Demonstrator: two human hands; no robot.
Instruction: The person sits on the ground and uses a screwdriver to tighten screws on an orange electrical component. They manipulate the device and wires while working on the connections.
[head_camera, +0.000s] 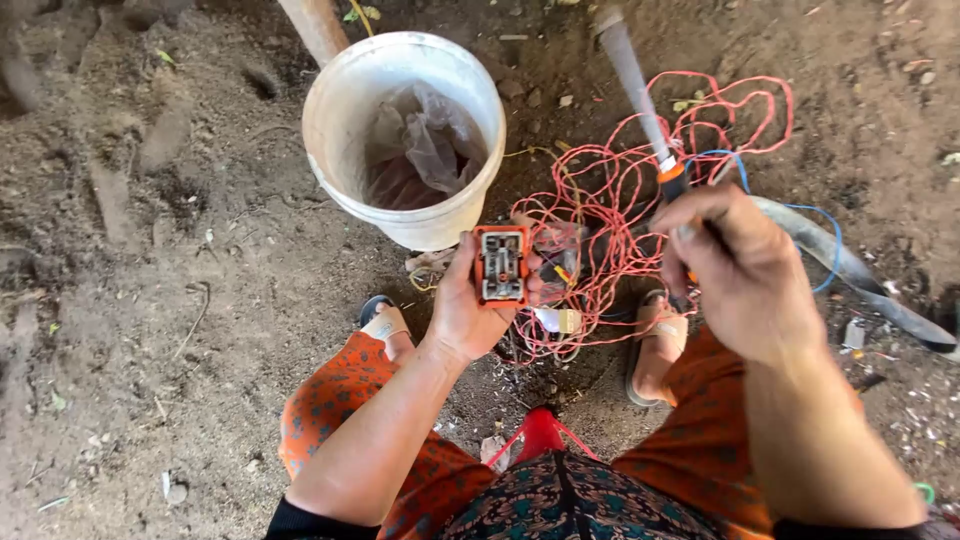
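My left hand (468, 312) holds up a small orange switch body (501, 264) with its grey and metal insides facing me. My right hand (745, 272) grips a screwdriver (640, 95) with an orange collar and a pale handle that points up and away, blurred. The two hands are apart, the switch to the left of the tool. Below and between them lies a tangle of thin red wire (640, 200) on the dirt, with a blue wire (822, 240) running beside it.
A white plastic bucket (340, 110) with a crumpled clear bag inside stands on the soil just beyond the switch. My sandalled feet (658, 340) and orange-patterned trousers fill the lower part of the view. A dark flat strip (880, 290) lies at right. A wooden post (315, 25) rises behind the bucket.
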